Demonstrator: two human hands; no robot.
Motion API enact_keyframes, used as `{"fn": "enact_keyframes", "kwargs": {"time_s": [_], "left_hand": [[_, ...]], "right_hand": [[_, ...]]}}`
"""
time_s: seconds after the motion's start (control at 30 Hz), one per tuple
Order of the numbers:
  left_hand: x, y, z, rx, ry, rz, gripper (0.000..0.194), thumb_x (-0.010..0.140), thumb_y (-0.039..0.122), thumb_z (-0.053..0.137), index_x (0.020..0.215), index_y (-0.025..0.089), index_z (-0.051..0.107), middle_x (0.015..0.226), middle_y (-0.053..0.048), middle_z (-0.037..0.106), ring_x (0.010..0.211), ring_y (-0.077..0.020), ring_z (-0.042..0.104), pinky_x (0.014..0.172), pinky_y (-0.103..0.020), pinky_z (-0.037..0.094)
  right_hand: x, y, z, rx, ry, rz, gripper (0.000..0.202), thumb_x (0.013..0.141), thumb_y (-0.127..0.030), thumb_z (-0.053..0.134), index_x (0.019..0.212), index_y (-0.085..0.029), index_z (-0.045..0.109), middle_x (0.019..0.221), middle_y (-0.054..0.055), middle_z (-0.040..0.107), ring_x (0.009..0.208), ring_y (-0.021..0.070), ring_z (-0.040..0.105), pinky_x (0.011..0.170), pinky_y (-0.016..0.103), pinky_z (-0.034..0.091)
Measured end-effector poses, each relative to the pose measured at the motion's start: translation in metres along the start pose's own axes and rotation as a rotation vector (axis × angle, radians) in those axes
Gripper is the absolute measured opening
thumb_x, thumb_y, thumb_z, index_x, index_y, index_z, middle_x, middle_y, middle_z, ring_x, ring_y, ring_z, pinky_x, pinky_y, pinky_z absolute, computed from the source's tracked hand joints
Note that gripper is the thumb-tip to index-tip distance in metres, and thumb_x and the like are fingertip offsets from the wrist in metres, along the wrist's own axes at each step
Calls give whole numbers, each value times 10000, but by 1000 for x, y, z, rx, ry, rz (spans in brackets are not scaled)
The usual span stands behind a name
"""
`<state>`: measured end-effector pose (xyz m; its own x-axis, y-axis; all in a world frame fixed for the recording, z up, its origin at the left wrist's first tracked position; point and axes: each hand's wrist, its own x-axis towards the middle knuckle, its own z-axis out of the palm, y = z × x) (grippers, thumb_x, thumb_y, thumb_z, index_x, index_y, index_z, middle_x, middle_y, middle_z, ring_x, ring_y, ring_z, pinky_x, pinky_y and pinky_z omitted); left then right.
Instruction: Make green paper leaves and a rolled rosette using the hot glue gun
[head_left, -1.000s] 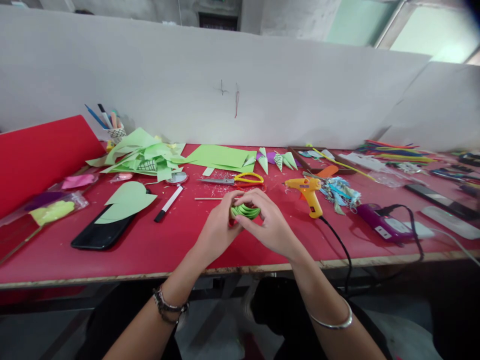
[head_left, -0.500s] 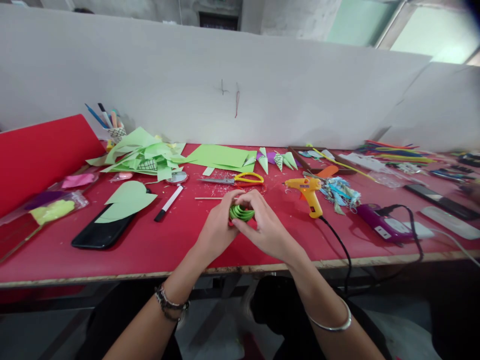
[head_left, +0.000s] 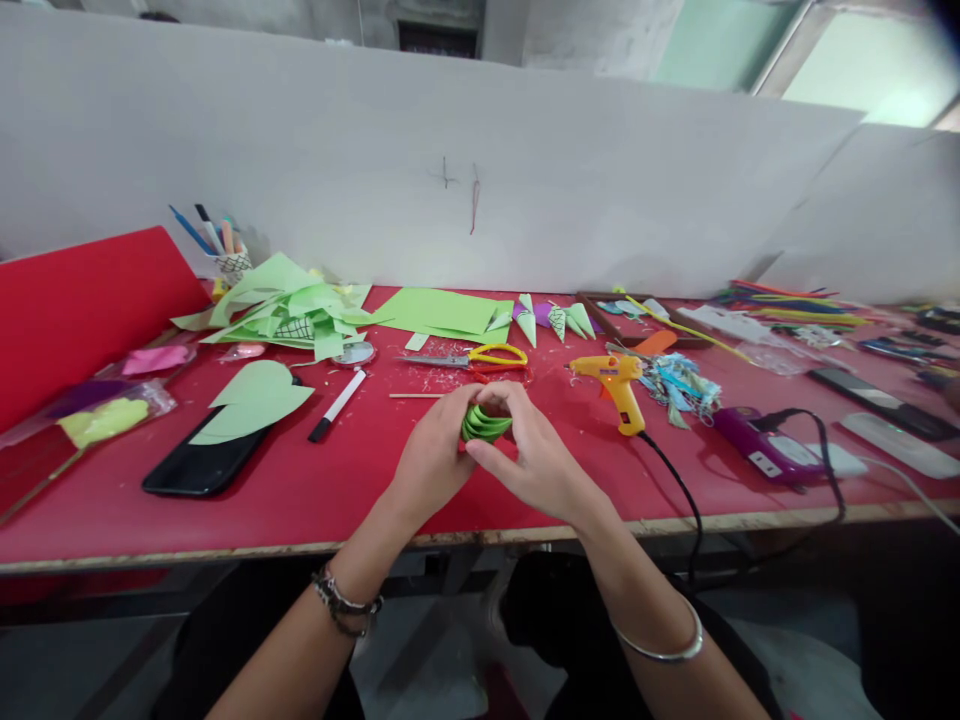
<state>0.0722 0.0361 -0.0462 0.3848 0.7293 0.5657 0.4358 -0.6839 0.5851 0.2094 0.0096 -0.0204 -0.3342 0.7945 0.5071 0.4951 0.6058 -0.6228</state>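
Between my two hands is a coil of green paper strip [head_left: 486, 426], its layers wound round each other. My left hand [head_left: 439, 445] curls round its left side, and my right hand [head_left: 529, 450] wraps its right side with the thumb across the front. The fingers cover part of the coil. Just beyond the hands lie scissors [head_left: 499, 355] with yellow and red handles and a thin wooden stick [head_left: 415, 396]. A yellow glue gun [head_left: 619, 385] rests to the right, its cord running off the table edge.
Green paper scraps [head_left: 292, 310], green sheets [head_left: 442, 312] and small paper cones [head_left: 528, 320] lie along the back. A phone [head_left: 202, 465] under a paper heart [head_left: 259, 400] and a marker [head_left: 337, 405] are left. A purple power strip [head_left: 765, 448] sits right. A white partition [head_left: 337, 170] stands behind.
The coil looks slightly looser and wider, with more of its layers showing between my hands. My hands have otherwise stayed nearly in place.
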Motion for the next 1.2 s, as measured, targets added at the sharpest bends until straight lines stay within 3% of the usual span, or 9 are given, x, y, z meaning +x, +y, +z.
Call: {"fn": "enact_keyframes", "kwargs": {"time_s": [0.33, 0.47, 0.57, 0.77, 1.2], "left_hand": [[2, 1, 1, 3, 14, 23, 329, 695, 60, 484, 1006, 167, 462, 959, -53, 577, 886, -166, 539, 723, -256, 437], [2, 0, 2, 1, 16, 21, 341, 701, 62, 480, 1021, 175, 449, 962, -54, 575, 891, -171, 546, 722, -263, 441], [2, 0, 3, -18, 28, 29, 377, 702, 62, 483, 1056, 179, 429, 995, -57, 565, 917, -168, 548, 738, -260, 443], [1, -3, 5, -20, 74, 46, 465, 698, 51, 459, 1141, 158, 367, 1039, -73, 548, 948, -154, 543, 786, -263, 440], [-1, -5, 3, 125, 69, 90, 448, 738, 87, 426, 1174, 161, 361, 1110, -96, 531, 1013, -171, 515, 832, -294, 435]], "right_hand": [[3, -3, 4, -23, 153, -55, 47, 797, -191, 439, 838, -200, 418, 823, 23, 445, 748, 136, 454, 648, 253, 398], [3, -2, 5, -5, 190, -58, 82, 793, -176, 441, 868, -209, 445, 813, 21, 466, 756, 141, 474, 654, 258, 413], [3, 0, 5, -11, 175, -98, 155, 801, -181, 449, 947, -225, 473, 871, 32, 502, 808, 151, 495, 698, 275, 427], [4, 3, 5, -43, 121, -132, 88, 812, -222, 479, 883, -214, 531, 890, 45, 528, 852, 157, 512, 750, 288, 428], [4, 3, 5, 7, 125, -106, 60, 794, -225, 502, 826, -206, 549, 851, 34, 555, 801, 141, 534, 680, 254, 443]]}}
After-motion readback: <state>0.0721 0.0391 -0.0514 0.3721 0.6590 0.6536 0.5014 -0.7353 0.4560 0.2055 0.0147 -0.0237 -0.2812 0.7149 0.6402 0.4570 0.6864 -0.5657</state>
